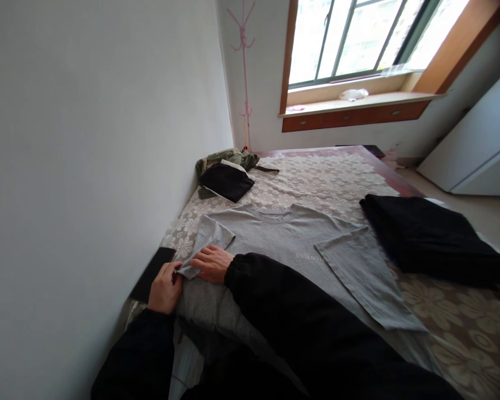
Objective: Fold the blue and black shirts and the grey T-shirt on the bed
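Observation:
A grey T-shirt (270, 236) with pale lettering on its chest lies spread on a bed with a floral cover (316, 178). Its collar points away from me, and its right-side sleeve lies flat and angled outward. At the shirt's left edge, my left hand (165, 289) pinches the corner of the left sleeve between thumb and fingers. Just to the right, my right hand (211, 263) rests palm down on the grey cloth beside that sleeve, its fingers extended. Black sleeves cover both my arms, and the right one crosses over the lower part of the shirt.
Folded black clothes (429, 239) are stacked at the right. A black folded garment (227, 180) lies on green clothing (220, 158) near the wall. Beside my left hand is a dark flat item (152, 275). A pink coat rack (245, 72) stands behind, left of a window.

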{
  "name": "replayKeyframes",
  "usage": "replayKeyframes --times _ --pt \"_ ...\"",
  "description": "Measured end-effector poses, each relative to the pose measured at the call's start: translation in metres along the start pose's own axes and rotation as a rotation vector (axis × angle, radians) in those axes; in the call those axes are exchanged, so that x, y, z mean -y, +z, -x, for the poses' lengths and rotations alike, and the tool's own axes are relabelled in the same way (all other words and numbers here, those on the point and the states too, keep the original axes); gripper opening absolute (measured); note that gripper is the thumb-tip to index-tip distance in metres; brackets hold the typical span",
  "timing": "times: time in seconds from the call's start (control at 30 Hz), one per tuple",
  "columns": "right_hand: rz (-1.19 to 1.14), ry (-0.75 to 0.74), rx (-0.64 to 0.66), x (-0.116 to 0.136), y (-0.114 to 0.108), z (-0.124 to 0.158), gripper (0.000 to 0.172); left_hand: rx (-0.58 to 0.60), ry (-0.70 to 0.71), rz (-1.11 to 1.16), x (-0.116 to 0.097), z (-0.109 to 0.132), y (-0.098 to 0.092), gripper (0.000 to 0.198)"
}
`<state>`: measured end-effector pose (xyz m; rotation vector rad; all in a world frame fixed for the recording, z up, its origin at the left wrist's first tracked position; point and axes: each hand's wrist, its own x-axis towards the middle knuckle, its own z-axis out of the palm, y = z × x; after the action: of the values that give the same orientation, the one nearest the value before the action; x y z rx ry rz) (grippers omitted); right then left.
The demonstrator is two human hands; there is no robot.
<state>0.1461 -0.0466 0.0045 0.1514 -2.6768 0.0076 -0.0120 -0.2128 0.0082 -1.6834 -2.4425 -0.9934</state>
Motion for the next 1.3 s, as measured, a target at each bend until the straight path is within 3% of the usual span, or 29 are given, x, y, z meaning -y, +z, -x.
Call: replayKeyframes --times 0.1,0.2,0.37,0.57,0.77,1.07,1.3 --pt "0.0 0.004 0.053 0.0 0.004 0.0 0.015 0.007 0.063 -0.002 0.001 0.002 -0.002 0.022" --pt "-0.002 -0.025 0.062 0.0 0.006 0.0 0.013 0.003 0.084 0.005 0.003 0.002 -0.005 0.017" --pt "-0.047 -0.048 0.081 -0.002 0.006 -0.001 0.033 0.043 0.107 0.019 0.008 -0.001 -0.006 0.015" --pt "-0.089 -0.184 0.031 0.001 0.008 0.001 0.028 0.038 0.135 -0.03 0.014 -0.003 -0.005 0.021" --pt "-0.143 -0.192 0.042 0.003 0.017 0.002 0.037 0.041 0.073 0.015 0.014 -0.005 -0.006 0.021" --pt "-0.267 -0.085 -0.121 0.002 0.012 0.001 0.037 0.141 -0.119 0.15 0.005 0.0 -0.011 0.032" --pt "-0.395 0.003 -0.15 0.002 0.009 -0.001 0.025 0.075 -0.044 0.125 -0.001 0.002 -0.005 0.024"
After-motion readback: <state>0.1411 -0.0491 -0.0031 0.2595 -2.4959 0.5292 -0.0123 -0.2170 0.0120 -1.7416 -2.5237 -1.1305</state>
